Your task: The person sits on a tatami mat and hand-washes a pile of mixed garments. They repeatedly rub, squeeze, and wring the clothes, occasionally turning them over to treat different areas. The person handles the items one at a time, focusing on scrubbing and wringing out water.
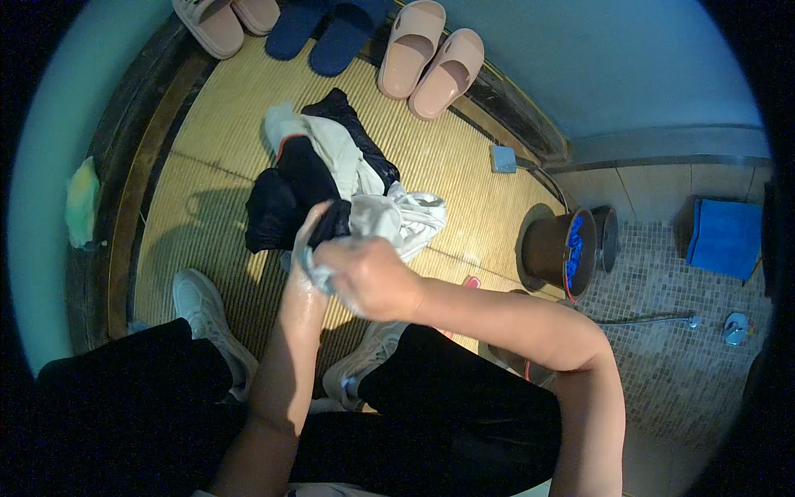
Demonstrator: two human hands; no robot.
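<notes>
Wet black cloth point(304, 168) and white clothes point(379, 217) lie heaped on the ribbed yellow floor. My right hand point(366, 273) is closed around a bunched, light blue-grey cloth point(320, 273) and presses it against my left wrist; motion blurs the cloth. Over the near end of the black cloth reaches my left hand point(317, 223), thumb raised. Its fingers are mostly hidden, so whether they grip the black cloth is unclear. Wet skin shines on my left forearm.
Pink slippers point(431, 59) and dark blue slippers point(341, 40) line the far wall. At the right are a brown bucket point(549, 251) holding blue material, a folded blue cloth point(725, 237) and a metal fitting with a hose point(736, 328). My shoes point(199, 304) flank the near floor.
</notes>
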